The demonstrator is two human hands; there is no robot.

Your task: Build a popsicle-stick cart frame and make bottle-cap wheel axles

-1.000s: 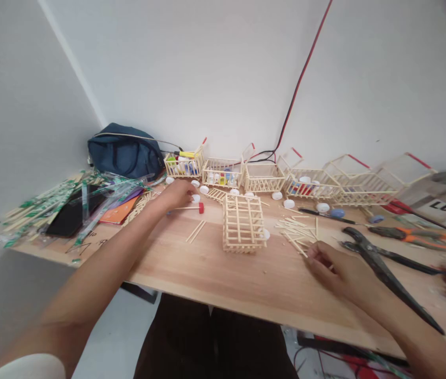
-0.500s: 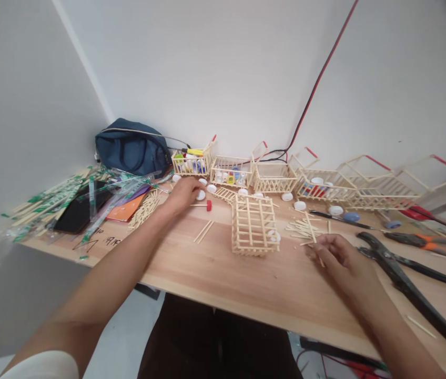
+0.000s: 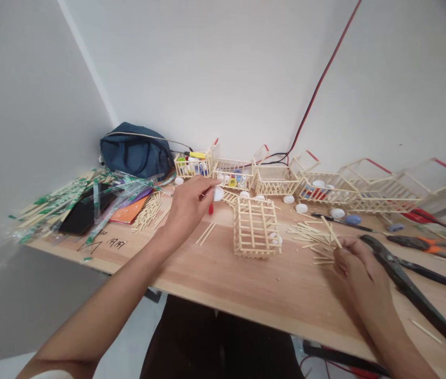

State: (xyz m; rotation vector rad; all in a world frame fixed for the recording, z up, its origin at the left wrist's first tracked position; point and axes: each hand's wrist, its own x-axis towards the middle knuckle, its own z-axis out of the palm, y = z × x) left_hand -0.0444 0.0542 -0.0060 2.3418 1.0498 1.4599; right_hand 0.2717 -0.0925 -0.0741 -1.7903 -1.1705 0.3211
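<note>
My left hand (image 3: 191,205) is closed on a white round cap (image 3: 218,193), held between thumb and fingers above the table, beside a small red piece (image 3: 211,209). My right hand (image 3: 355,263) pinches a short wooden stick (image 3: 331,231) over a loose pile of cut sticks (image 3: 305,233). Between the hands stands a lattice basket of sticks (image 3: 255,226), with white caps at its right side. Two loose sticks (image 3: 207,233) lie left of the basket.
Several small stick carts (image 3: 276,180) line the wall. At the left are a blue bag (image 3: 136,150), a phone (image 3: 84,210), wrapped chopsticks (image 3: 53,202) and orange paper (image 3: 128,210). Black-handled cutters (image 3: 412,289) and orange pliers (image 3: 436,245) lie right.
My left hand has moved right and lifted the white cap off the table. My right hand has shifted right with a stick, and the pile under it is more spread out.
</note>
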